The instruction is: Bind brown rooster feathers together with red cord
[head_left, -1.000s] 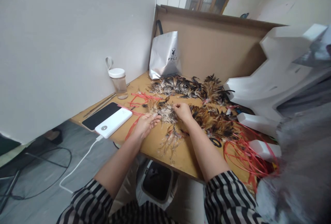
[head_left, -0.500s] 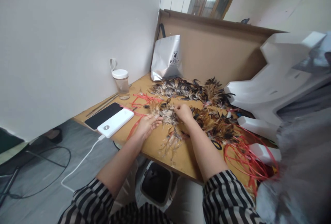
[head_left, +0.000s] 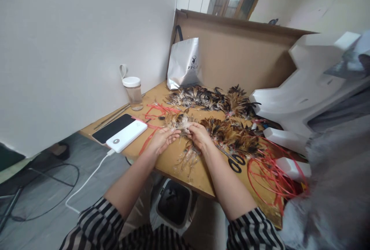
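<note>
Brown and pale feathers (head_left: 179, 120) are pinched between my two hands over the wooden table (head_left: 170, 161). My left hand (head_left: 165, 139) has its thumb and fingers closed on their left side. On the right side, the fingertips of my right hand (head_left: 199, 134) are pressed together on the pale ends. A brown feather pile (head_left: 237, 136) lies right of my right hand, and a darker row of feathers (head_left: 202, 98) is behind. Thin loose feathers (head_left: 187, 159) lie below my hands.
Black-handled scissors (head_left: 235, 162) lie beside my right forearm, near tangled red strips (head_left: 271, 169). At left are a white power bank (head_left: 126, 136), a phone (head_left: 112, 127) and a cup (head_left: 134, 94). A silver bag (head_left: 183, 63) stands behind; a bin (head_left: 174, 203) is below.
My right hand has moved down and left, closer to my left hand, and its fingers now show. More of the scissors is visible. The view has shifted slightly.
</note>
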Action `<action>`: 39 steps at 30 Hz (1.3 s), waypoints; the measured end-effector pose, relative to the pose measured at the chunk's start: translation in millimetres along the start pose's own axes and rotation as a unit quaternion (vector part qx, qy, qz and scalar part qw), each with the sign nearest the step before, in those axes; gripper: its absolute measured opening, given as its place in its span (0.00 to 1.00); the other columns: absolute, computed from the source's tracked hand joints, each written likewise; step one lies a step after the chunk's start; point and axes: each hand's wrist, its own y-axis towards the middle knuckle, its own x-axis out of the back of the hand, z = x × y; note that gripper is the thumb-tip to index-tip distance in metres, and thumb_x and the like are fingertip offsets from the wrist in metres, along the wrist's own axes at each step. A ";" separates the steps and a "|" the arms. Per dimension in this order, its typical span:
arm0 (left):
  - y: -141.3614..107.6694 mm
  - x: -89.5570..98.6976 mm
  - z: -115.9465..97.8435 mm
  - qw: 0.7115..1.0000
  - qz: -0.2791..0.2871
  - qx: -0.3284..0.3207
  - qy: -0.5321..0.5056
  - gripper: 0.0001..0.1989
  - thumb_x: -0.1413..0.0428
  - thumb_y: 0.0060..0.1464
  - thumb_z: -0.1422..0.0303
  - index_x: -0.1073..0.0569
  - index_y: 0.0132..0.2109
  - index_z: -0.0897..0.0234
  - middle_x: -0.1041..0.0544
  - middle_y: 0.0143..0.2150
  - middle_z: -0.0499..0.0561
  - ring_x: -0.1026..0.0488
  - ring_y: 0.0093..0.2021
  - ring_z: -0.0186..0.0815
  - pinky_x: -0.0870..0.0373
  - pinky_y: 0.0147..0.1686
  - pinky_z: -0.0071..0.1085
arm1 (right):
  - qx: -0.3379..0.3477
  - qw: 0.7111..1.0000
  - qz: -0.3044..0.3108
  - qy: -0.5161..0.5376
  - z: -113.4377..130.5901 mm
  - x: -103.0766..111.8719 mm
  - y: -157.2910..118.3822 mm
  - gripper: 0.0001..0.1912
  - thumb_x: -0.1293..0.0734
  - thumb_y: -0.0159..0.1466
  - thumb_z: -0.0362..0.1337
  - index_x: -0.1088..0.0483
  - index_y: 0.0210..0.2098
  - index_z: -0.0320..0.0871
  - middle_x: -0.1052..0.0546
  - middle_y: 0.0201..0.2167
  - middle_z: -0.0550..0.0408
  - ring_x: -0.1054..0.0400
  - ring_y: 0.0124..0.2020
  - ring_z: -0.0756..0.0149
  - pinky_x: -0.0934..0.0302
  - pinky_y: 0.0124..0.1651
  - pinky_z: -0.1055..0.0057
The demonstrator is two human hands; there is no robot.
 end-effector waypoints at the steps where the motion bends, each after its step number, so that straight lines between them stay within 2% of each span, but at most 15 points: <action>1: 0.0 0.3 0.3 1.000 0.006 0.003 -0.004 0.07 0.43 0.48 0.73 0.28 0.36 0.73 0.23 0.35 0.59 0.26 0.27 0.28 0.32 0.25 0.18 | 0.002 1.000 -0.002 -0.006 -1.5 0.0 0.3 0.11 0.29 0.41 0.36 0.32 0.24 0.40 0.33 0.15 0.62 0.44 0.16 0.77 0.53 0.20 0.79; 5: 0.7 0.9 1.3 0.999 0.021 0.004 -0.028 0.07 0.44 0.49 0.75 0.28 0.37 0.72 0.23 0.35 0.58 0.26 0.29 0.29 0.31 0.26 0.18 | 0.040 0.995 -0.011 -0.092 -5.4 3.2 2.0 0.11 0.30 0.42 0.36 0.30 0.25 0.40 0.31 0.17 0.61 0.44 0.17 0.77 0.51 0.22 0.77; 9: 1.9 0.0 0.3 0.998 -0.008 -0.017 -0.053 0.04 0.45 0.49 0.77 0.28 0.35 0.72 0.23 0.32 0.55 0.26 0.28 0.27 0.31 0.25 0.17 | 0.067 0.984 -0.010 -0.166 -5.2 7.7 1.5 0.08 0.31 0.43 0.34 0.29 0.24 0.39 0.30 0.18 0.61 0.44 0.18 0.77 0.51 0.24 0.77; 15: -0.1 -2.5 -2.7 0.997 -0.022 -0.023 -0.075 0.04 0.46 0.49 0.78 0.28 0.34 0.72 0.24 0.30 0.53 0.27 0.26 0.26 0.32 0.24 0.18 | 0.060 0.970 0.044 -0.230 -5.2 2.5 -4.1 0.08 0.32 0.45 0.36 0.30 0.25 0.38 0.31 0.18 0.61 0.43 0.18 0.76 0.50 0.25 0.77; 19: -2.4 -3.9 -3.0 0.997 0.004 -0.020 -0.068 0.05 0.44 0.47 0.78 0.28 0.35 0.72 0.24 0.30 0.53 0.28 0.25 0.25 0.32 0.24 0.18 | 0.056 0.962 0.054 -0.262 -9.5 -5.4 -6.7 0.10 0.32 0.47 0.39 0.29 0.26 0.38 0.30 0.18 0.60 0.43 0.18 0.76 0.50 0.25 0.77; 23: -2.4 -4.1 -2.2 0.998 0.034 -0.033 -0.048 0.07 0.42 0.46 0.76 0.27 0.35 0.73 0.24 0.32 0.56 0.29 0.26 0.26 0.32 0.25 0.19 | 0.063 0.958 0.061 -0.272 -16.0 -6.2 -4.2 0.10 0.32 0.47 0.39 0.29 0.26 0.37 0.28 0.21 0.58 0.41 0.20 0.75 0.48 0.27 0.77; 28: -1.1 -2.6 -0.1 0.998 0.043 -0.049 -0.022 0.10 0.40 0.43 0.71 0.26 0.35 0.73 0.25 0.27 0.53 0.32 0.23 0.24 0.34 0.23 0.19 | 0.058 0.960 0.068 -0.265 -16.8 -6.9 -4.6 0.10 0.33 0.48 0.39 0.28 0.27 0.38 0.28 0.21 0.58 0.39 0.21 0.74 0.46 0.28 0.76; 33: -3.9 -6.1 -0.6 0.997 0.042 -0.061 0.008 0.14 0.38 0.41 0.68 0.25 0.36 0.73 0.25 0.26 0.53 0.36 0.20 0.23 0.38 0.20 0.20 | 0.025 0.964 0.070 -0.256 -11.3 -16.6 -12.7 0.06 0.35 0.48 0.36 0.29 0.22 0.39 0.35 0.12 0.61 0.44 0.17 0.75 0.50 0.23 0.77; 39: -4.6 -6.4 -0.7 0.997 0.043 -0.063 0.012 0.15 0.38 0.41 0.67 0.25 0.38 0.72 0.24 0.30 0.54 0.35 0.21 0.23 0.38 0.22 0.20 | 0.011 0.972 0.072 -0.222 -11.9 -20.0 -14.3 0.05 0.36 0.47 0.35 0.32 0.20 0.39 0.42 0.09 0.65 0.48 0.15 0.76 0.54 0.21 0.77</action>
